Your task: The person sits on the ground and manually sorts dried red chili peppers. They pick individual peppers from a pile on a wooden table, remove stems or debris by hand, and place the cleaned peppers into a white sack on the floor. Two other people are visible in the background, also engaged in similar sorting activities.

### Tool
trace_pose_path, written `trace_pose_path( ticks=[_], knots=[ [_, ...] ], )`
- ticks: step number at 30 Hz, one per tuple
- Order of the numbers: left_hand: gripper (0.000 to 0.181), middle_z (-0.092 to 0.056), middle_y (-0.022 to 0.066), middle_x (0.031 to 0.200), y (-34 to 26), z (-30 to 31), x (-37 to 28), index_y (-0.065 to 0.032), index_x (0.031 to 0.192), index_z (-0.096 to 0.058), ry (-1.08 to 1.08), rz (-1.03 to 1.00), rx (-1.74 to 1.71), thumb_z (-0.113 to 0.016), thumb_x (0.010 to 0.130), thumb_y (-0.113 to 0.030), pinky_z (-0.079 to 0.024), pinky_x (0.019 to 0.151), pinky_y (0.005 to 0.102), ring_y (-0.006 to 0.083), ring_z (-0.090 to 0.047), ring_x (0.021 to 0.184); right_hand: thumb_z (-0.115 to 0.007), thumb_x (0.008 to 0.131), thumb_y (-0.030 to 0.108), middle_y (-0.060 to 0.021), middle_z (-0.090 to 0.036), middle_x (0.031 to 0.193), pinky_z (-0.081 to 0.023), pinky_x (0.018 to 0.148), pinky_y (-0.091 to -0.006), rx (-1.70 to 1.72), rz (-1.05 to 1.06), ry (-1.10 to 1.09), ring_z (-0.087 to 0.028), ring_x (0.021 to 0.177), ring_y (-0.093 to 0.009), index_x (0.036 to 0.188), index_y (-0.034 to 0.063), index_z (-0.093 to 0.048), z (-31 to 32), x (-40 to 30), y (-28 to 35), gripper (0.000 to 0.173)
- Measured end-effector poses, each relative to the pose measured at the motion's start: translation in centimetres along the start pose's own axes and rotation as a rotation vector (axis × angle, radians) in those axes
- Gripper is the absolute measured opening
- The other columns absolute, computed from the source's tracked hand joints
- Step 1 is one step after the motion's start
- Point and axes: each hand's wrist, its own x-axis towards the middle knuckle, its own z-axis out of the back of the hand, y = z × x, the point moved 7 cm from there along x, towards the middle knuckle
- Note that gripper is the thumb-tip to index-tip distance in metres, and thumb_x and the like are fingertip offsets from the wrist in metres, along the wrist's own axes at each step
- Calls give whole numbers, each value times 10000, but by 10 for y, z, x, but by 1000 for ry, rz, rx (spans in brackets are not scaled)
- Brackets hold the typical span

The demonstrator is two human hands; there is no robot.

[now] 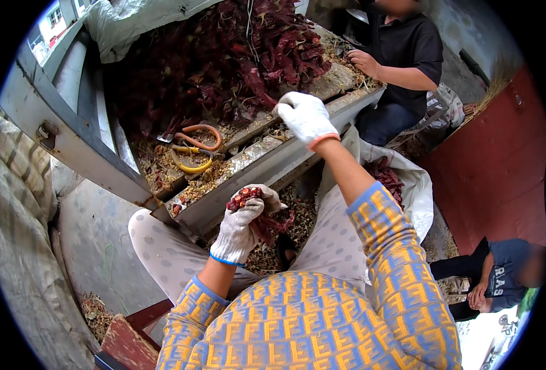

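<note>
My left hand (243, 222), in a white knitted glove with a blue cuff, grips a bunch of dried red chili peppers (244, 198) over my lap. Their orange-centred ends face up, and the wrinkled bodies hang below the fingers. At the near edge of a large heap of dried chilies (273, 41), my right hand (303, 115) wears a white glove with an orange cuff. Its fingers are curled around the tip of one long dried chili (257, 85); the fingertips are partly hidden. Scissors (196, 148) with orange and yellow loop handles lie on the bed among seeds.
The heap rests on a metal-edged truck bed (273, 162) scattered with seeds and stems. A white woven sack (416, 185) holding dried chilies stands by my right knee. One person (407, 60) sits at the right of the bed; another person (508, 273) is farther right, beyond a red panel (490, 162).
</note>
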Motion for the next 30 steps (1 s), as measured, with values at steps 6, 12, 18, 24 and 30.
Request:
trace_pose_path(
  ticks=[6, 12, 18, 24, 30],
  knots=[
    [266, -557, 207, 1356, -12, -13, -1, 16, 1145, -595, -52, -41, -33, -603, 908, -105, -448, 1085, 502, 364, -535, 1281, -654, 851, 169, -17, -627, 720, -393, 509, -238, 674, -299, 323, -494, 550, -72, 888, 36, -702, 0, -91, -12, 147],
    [177, -669, 44, 1001, 7, 11, -5, -27, 1062, -632, -272, 18, -84, -602, 895, 23, -561, 883, 323, 188, -671, 951, -660, 834, 280, -101, -688, 782, -512, 710, -326, 497, -185, 502, -652, 738, -208, 859, 10, -712, -28, -155, -6, 276],
    [216, -670, 39, 974, 16, 40, -4, -25, 1074, -632, -312, -17, -9, -605, 872, 44, -564, 825, 289, 151, -659, 902, -683, 840, 338, -182, -662, 1100, -521, 896, -403, 290, -68, 89, -656, 1021, -353, 1194, 65, -629, -31, -167, 4, 451],
    [189, -612, -23, 979, 27, 38, -10, -105, 1146, -583, -374, 45, 49, -604, 962, -69, -545, 759, 248, 83, -614, 860, -655, 821, 468, -216, -455, 1405, -487, 974, -466, 157, -145, 248, -583, 1165, -414, 1460, 77, -366, -78, -184, 8, 803],
    [686, -527, 68, 1363, 40, 18, -10, -139, 1497, -354, -218, 188, 34, -649, 949, -428, -473, 1034, 381, 213, -546, 1227, -671, 794, 353, -240, -431, 1460, -504, 957, -482, 150, -145, 236, -595, 1151, -423, 1458, 57, -349, -83, -190, -15, 795]
  ],
)
